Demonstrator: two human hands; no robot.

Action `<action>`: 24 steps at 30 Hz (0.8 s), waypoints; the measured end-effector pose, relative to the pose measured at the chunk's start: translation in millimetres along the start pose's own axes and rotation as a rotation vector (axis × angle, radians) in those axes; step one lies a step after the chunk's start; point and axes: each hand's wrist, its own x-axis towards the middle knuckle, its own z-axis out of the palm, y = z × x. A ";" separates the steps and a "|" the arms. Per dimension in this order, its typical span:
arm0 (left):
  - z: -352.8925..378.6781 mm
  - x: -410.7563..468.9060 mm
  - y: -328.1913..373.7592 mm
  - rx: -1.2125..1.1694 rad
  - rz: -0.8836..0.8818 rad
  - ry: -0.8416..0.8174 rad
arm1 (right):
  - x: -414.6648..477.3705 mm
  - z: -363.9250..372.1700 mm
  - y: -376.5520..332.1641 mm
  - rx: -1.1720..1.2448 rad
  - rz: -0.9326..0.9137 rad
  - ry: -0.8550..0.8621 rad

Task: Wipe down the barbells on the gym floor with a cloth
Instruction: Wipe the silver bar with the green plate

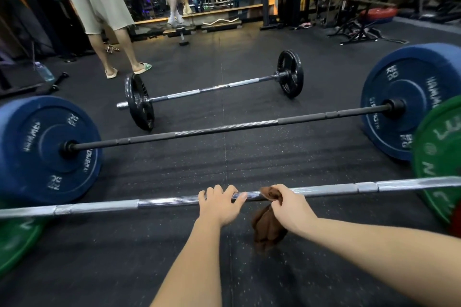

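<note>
Chrome steel barbell with green plates (174, 200): nearest, long axis running left to right across black rubber floor (124, 269). Left hand (220, 204): fingers curled over the bar, gripping it, forearm stretched forward. Right hand (290, 209): just beside, clamping crumpled brown cloth (268, 229) round the bar, loose end hanging below. Beyond, roughly parallel: black barbell with blue plates (224, 128), then chrome barbell with black plates (214, 88).

Gym floor in silver, blue, green, black and brown.
At 6 o'clock, a dark brown cloth (268, 229) against a shiny silver bar (99, 205) with green plates (436, 164); toward 12, navy blue plates (47, 149), pale-lettered, on a matte black bar (224, 128), then glossy black plates (290, 73); the floor (249, 162) is black, finely white-speckled.
</note>
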 end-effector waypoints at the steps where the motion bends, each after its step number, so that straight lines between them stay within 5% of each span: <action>1: -1.1 -0.1 0.2 0.001 0.000 -0.007 | -0.9 -5.6 4.8 -0.016 0.009 0.008; 11: -1.7 -4.1 -0.9 -0.001 0.009 -0.029 | -6.0 3.8 7.2 -0.057 0.125 0.057; 24: -2.6 -7.3 1.8 -0.231 -0.042 0.047 | -7.0 38.6 -30.6 0.065 -0.010 -0.120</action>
